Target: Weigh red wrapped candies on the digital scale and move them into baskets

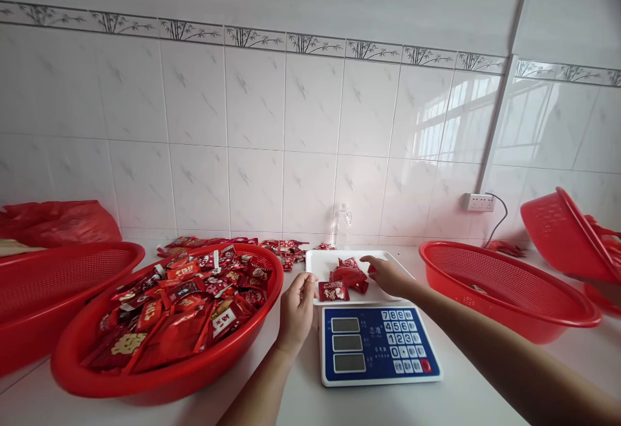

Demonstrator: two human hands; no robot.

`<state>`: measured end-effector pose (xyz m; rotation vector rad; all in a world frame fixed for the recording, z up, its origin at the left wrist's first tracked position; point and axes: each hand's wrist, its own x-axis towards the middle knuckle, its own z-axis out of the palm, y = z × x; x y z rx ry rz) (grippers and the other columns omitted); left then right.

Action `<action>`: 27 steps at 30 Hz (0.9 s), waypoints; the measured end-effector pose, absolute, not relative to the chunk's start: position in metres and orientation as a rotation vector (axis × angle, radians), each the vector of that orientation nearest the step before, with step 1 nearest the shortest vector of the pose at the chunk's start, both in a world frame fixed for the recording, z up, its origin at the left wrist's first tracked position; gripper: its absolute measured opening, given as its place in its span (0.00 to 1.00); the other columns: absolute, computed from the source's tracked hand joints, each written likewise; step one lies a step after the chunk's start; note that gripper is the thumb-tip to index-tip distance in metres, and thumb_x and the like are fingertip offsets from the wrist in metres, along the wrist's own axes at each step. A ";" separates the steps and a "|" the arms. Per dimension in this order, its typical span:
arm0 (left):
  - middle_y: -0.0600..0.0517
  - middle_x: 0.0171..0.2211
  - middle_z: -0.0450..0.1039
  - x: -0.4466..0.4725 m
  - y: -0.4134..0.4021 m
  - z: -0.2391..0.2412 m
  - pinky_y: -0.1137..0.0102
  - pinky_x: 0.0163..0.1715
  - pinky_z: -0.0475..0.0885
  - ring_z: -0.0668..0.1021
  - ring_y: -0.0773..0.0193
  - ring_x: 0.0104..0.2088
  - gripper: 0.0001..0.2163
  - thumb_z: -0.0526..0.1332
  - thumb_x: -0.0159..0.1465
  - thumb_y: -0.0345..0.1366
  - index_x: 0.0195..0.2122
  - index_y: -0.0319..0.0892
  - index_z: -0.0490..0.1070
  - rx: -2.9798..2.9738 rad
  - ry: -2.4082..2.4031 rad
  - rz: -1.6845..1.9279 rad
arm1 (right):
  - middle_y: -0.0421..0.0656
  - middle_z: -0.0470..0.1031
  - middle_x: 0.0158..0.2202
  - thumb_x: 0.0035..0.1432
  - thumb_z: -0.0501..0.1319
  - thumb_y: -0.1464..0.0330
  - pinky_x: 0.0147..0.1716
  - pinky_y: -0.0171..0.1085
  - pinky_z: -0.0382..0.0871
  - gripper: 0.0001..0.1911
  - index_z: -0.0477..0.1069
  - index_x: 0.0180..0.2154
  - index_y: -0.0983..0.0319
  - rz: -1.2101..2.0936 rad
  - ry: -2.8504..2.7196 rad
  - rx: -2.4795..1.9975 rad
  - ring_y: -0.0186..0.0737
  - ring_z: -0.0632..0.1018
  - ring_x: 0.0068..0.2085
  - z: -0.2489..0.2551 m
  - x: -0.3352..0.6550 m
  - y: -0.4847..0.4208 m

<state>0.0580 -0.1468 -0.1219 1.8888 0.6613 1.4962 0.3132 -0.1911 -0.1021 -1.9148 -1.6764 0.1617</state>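
Note:
My left hand (297, 306) is at the left edge of the white tray (316, 259) of a scale, fingers curled together. A red snack packet (332, 291) lies just to its right; whether the fingers grip a packet or the tray's rim cannot be made out. My right hand (385, 276) reaches over the tray's right side, index finger and thumb apart, beside a small pile of red packets (348, 275). No held thing shows in it. In front of the tray is the scale's blue keypad panel (376, 342), its three displays dark.
A red basket (72, 374) full of packets stands left, with another red basket (29, 329) beyond it. Loose packets (288, 251) and a clear bottle (344, 225) lie along the tiled wall. On the right are a red basket (524, 322) and a tilted one (557, 232).

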 end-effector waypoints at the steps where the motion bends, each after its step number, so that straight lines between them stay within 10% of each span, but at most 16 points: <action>1: 0.56 0.20 0.65 0.058 -0.147 -0.122 0.73 0.26 0.65 0.69 0.65 0.23 0.14 0.52 0.66 0.46 0.32 0.42 0.68 1.890 0.658 1.500 | 0.44 0.77 0.37 0.56 0.54 0.72 0.36 0.37 0.67 0.22 0.67 0.53 0.58 0.142 -1.630 -1.915 0.40 0.76 0.37 -0.104 0.316 -0.189; 11: 0.51 0.31 0.71 0.057 -0.156 -0.124 0.69 0.35 0.70 0.74 0.62 0.33 0.08 0.54 0.65 0.38 0.39 0.42 0.69 2.247 0.519 1.617 | 0.39 0.69 0.26 0.60 0.48 0.64 0.25 0.34 0.62 0.18 0.67 0.48 0.61 0.194 -1.284 -1.609 0.35 0.70 0.25 -0.077 0.290 -0.185; 17: 0.48 0.40 0.72 0.062 -0.161 -0.128 0.64 0.42 0.71 0.74 0.59 0.40 0.25 0.61 0.62 0.36 0.59 0.44 0.56 2.517 0.261 1.696 | 0.34 0.63 0.22 0.58 0.52 0.61 0.21 0.31 0.57 0.15 0.69 0.44 0.59 0.450 -1.233 -1.291 0.30 0.63 0.22 -0.064 0.211 -0.188; 27: 0.50 0.37 0.72 0.060 -0.152 -0.131 0.70 0.35 0.72 0.75 0.63 0.36 0.12 0.57 0.66 0.33 0.51 0.45 0.64 2.484 0.416 1.666 | 0.34 0.64 0.21 0.49 0.55 0.65 0.19 0.31 0.60 0.17 0.63 0.43 0.61 0.955 -0.877 -1.052 0.31 0.65 0.19 -0.069 0.165 -0.186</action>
